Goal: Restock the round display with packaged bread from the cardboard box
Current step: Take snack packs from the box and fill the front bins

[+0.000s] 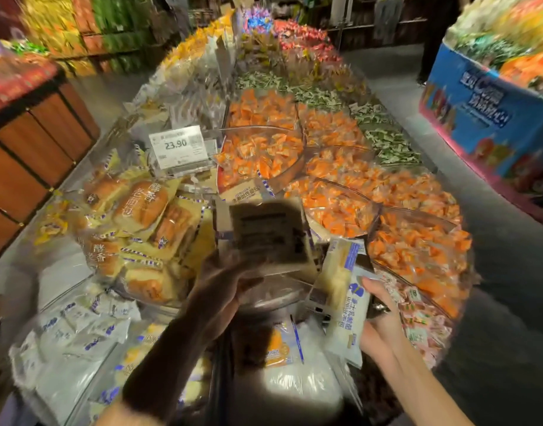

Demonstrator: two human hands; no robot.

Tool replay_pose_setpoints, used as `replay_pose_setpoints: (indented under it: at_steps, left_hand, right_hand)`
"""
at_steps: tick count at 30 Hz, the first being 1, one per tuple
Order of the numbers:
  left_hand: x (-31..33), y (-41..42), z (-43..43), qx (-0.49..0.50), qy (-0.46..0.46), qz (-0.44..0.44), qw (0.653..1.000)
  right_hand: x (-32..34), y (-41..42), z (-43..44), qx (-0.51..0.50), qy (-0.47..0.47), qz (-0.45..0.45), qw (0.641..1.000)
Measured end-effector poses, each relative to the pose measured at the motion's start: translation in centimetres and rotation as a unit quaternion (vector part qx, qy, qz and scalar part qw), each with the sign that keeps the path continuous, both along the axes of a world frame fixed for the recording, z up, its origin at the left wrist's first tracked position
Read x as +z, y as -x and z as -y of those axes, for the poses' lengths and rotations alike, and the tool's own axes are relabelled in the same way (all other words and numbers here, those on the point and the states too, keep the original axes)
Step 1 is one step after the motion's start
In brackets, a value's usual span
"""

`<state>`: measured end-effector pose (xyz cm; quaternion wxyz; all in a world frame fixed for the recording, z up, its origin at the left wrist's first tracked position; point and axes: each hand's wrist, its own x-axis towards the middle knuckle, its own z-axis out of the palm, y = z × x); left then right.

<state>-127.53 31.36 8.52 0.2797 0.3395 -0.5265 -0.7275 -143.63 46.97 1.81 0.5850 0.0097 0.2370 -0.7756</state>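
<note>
**Spotter:** What's proving hard to read?

**Me:** My left hand (224,284) is sitting in deep shadow and showing as little more than a silhouette. It's gripping the lower edge of a raised pack (267,232), which is smearing so badly that its print isn't reading at all. Below my wrists a plastic-wrapped bundle (282,348) is lying in the dimness, and I can't tell what it's resting in. My forearms are running off the bottom edge.

**Spotter:** And the other side?

**Me:** My right hand (377,321) is clasping a blue-and-white pack (345,299) from its right side, with my fingers curling round it. This one's coming through clearly.

**Spotter:** Which way are they lying?

**Me:** The blue-and-white pack is running lengthwise away from me, with its far end leaning slightly left and its printed face turning up and left. The raised pack is facing me nearly flat-on, and I can't call its long axis.

**Spotter:** Where are they?

**Me:** Both are hovering over the near part of the round display (382,207). The raised pack is hanging between the golden loaves (135,222) on the left and the orange packets (341,186) on the right. The blue-and-white pack is hanging just right of it, beside the pink sweets (417,318).
</note>
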Motion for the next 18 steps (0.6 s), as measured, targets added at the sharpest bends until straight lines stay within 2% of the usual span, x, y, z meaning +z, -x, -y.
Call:
replay_pose_setpoints:
  at_steps: [2,4,5,6,7,9,11,13,16,18]
  left_hand:
    - [1.7,0.0,2.0,0.007,0.172,0.074,0.982]
    - [4.3,0.7,3.5,0.001,0.392,0.157,0.906]
    - [5.5,1.5,4.3,0.006,0.46,0.184,0.869]
    - [6.5,2.5,5.0,0.005,0.487,0.193,0.852]
    - [7.6,3.7,5.3,0.004,0.479,0.183,0.858]
    - [9.1,6.4,6.0,-0.02,0.397,0.146,0.906]
    - [9.3,8.9,6.2,-0.052,0.39,0.146,0.908]
    - [9.0,11.1,6.5,-0.08,0.451,0.15,0.876]
    - [8.1,14.0,7.5,-0.152,0.545,0.195,0.802]
    - [7.2,16.0,8.1,-0.226,0.608,0.275,0.71]
  right_hand:
    - [0.1,0.7,-0.6,-0.004,0.007,0.001,1.0]
    - [0.4,1.3,-1.4,-0.017,0.012,-0.002,1.0]
    - [0.4,1.5,-1.8,-0.031,0.011,0.0,0.999]
    - [0.3,1.8,-2.2,-0.048,0.007,0.0,0.999]
    - [0.3,1.9,-2.6,-0.062,-0.001,-0.004,0.998]
    - [0.5,2.2,-3.4,-0.077,-0.011,-0.013,0.997]
    - [0.4,2.4,-4.1,-0.081,-0.016,-0.015,0.996]
    - [0.6,2.7,-4.8,-0.087,-0.022,-0.022,0.996]
    - [0.5,2.9,-5.8,-0.116,-0.034,-0.02,0.992]
    - [0.4,3.1,-6.4,-0.128,-0.042,-0.017,0.991]
